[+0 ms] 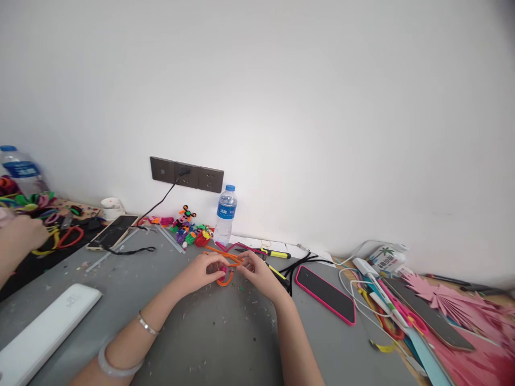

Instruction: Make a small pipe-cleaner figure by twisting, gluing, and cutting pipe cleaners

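Both hands pinch an orange pipe cleaner (pixel 225 279) between them: the left hand (pixel 203 271) holds its looped end with a pink bit tucked in, and the right hand (pixel 259 273) grips the straight run. This looks like the bending stage, with a small loop half formed just above the grey table (pixel 209 332). A tighter curl would need the left pinch kept firm. Beyond the grip lie pipe-cleaner figures (pixel 193 233) and a water bottle (pixel 226 214). A pink-cased phone (pixel 325 294) lies to its right.
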Tool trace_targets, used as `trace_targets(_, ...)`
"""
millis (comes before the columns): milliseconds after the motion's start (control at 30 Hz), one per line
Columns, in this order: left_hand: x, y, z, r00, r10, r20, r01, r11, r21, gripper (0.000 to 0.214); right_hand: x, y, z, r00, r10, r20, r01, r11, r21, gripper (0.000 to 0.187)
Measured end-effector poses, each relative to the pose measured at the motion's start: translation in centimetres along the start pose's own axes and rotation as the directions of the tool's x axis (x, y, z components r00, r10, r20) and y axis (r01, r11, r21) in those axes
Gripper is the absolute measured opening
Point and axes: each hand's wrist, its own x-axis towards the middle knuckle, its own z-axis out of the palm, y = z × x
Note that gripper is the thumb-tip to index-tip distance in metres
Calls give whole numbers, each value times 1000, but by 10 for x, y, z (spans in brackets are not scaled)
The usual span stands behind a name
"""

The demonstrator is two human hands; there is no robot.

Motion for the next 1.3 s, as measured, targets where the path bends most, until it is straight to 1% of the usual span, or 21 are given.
trace_targets(100,0,-5,-3,998,23,63,-34,984,178,21,0,-2,5,1000,-5,28,6,998,-58,16)
trace_targets(167,1,-8,-6,993,40,111,-63,974,219,22,0,-3,9,999,-12,38,15,996,-83,12)
trace_targets(233,1,-10,-10,990,45,135,-75,973,220,23,0,-4,13,999,-20,47,25,993,-115,9)
trace_targets(367,0,-8,-13,990,43,133,-76,964,254,22,1,-6,18,997,-8,71,19,988,-155,7)
trace_targets(500,0,-8,-12,998,0,63,-22,939,342,17,0,-9,19,990,20,137,-3,992,-126,5)
trace_targets(600,2,-9,-10,995,-89,55,69,955,288,16,-1,-12,19,986,15,169,7,992,-128,4)
trace_targets(700,4,-11,-8,987,-153,48,141,970,198,27,-1,-14,20,988,0,157,22,990,-136,4)
trace_targets(800,4,-13,-7,988,-156,11,152,974,169,33,-2,-16,23,989,-34,142,51,992,-117,9)
trace_targets(867,3,-15,-6,989,-148,6,145,974,172,32,-1,-16,26,989,-65,136,79,992,-99,11)
trace_targets(967,2,-16,-6,991,-134,-2,132,974,182,27,0,-16,29,987,-86,138,97,992,-80,4)
trace_targets(1067,2,-14,-6,988,-151,20,147,980,135,18,0,-16,29,987,-69,145,77,996,-53,10)
trace_targets(1167,2,-13,-5,984,-179,19,177,980,92,18,0,-18,26,988,-42,150,43,999,-2,11)
trace_targets(1300,4,-17,-2,983,-181,-13,181,980,79,21,0,-17,24,987,-17,161,12,999,31,11)
